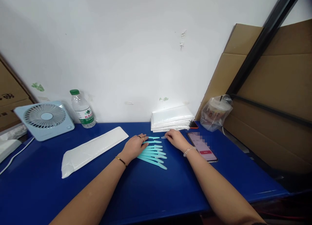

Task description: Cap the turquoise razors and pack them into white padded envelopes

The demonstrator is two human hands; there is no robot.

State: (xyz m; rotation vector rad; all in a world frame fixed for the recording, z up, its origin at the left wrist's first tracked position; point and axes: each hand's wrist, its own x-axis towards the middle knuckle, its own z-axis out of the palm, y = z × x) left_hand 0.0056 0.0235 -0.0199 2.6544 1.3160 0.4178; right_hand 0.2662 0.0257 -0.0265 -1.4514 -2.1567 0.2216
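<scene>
Several teal eyebrow razors (156,150) lie fanned out on the blue table, their narrow ends pointing right. My left hand (135,145) rests over their left ends, fingers stretched out and thumb apart, and covers part of the handles. From under its fingertips the farthest razor (154,137) sticks out. My right hand (175,139) pinches a small translucent cap (163,137) just right of that razor's tip. A small gap shows between cap and razor. Some of the nearer razors seem to have pale, clear-covered ends.
A long white padded sleeve (95,150) lies to the left. Behind my right hand is a stack of white sleeves (170,118). A phone (203,147) and a bagged cup (215,113) are at the right; a water bottle (83,109) and a blue fan (46,119) stand left.
</scene>
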